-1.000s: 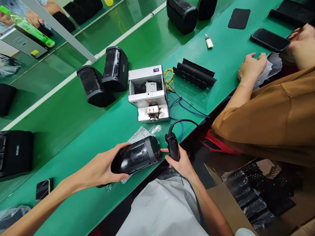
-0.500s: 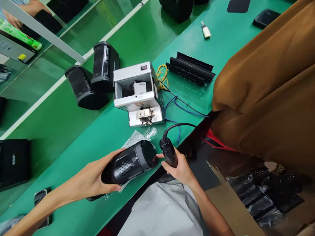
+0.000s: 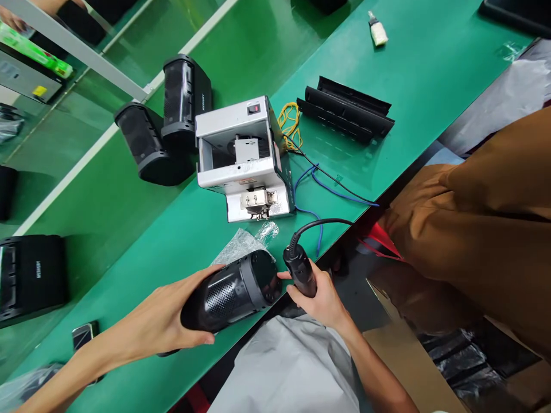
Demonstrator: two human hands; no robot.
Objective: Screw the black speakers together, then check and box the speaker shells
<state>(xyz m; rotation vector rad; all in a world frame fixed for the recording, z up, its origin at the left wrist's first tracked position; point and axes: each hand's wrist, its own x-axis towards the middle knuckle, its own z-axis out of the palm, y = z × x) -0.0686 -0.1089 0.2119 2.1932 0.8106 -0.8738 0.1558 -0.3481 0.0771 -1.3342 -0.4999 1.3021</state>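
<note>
My left hand (image 3: 170, 315) is wrapped round the near end of a black speaker (image 3: 228, 295) with a perforated grille, holding it tilted over the front edge of the bench. In my right hand (image 3: 325, 298) is a black corded electric screwdriver (image 3: 301, 272), close beside the speaker's flat end cap. A finger of that hand reaches toward the cap; the screwdriver's tip is hidden. Behind the speaker lies a piece of clear bubble wrap (image 3: 239, 246). Just beyond it stands a silver screw feeder (image 3: 236, 163) with a red switch on top.
Two black speakers (image 3: 183, 97) stand behind the feeder, and another black speaker (image 3: 37, 278) is at far left. Black curved panels (image 3: 346, 109), yellow cord (image 3: 289, 123) and a small bottle (image 3: 377, 31) lie right. A phone (image 3: 85, 335) is at lower left. A person in brown (image 3: 486, 229) is at right.
The view has shifted slightly. The person in brown has moved back from the bench toward the right. Both hands keep their holds on the speaker and the electric screwdriver.
</note>
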